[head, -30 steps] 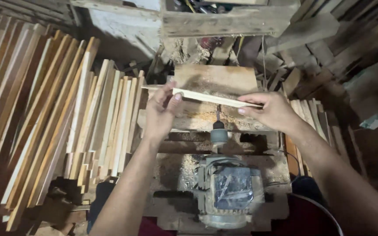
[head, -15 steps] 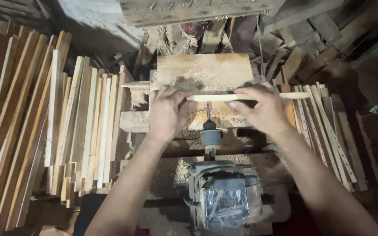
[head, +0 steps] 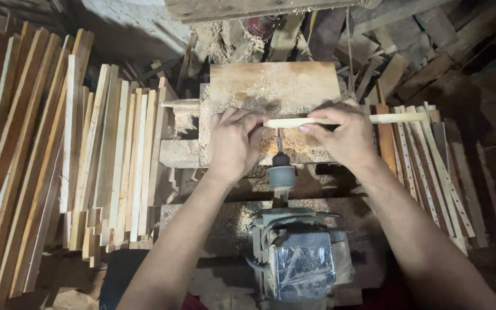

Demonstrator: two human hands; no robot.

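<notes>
I hold the slat [head: 340, 120] across the drill bit [head: 279, 140], my left hand [head: 233, 143] closed on its left end and my right hand [head: 343, 135] closed on its middle. I must keep it level and press it evenly against the bit. Compared with half a second ago, my hands are closer together over the block [head: 274, 92].

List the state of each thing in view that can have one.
Left hand: gripping the stick's left end.
Right hand: gripping the stick's middle.
Stick: held level across the drill bit.
Drill bit: tip at the stick.
Board: flat, dusted with sawdust.
Left slats: stacked, undrilled.
Right slats: piled, drilled with holes.
</notes>
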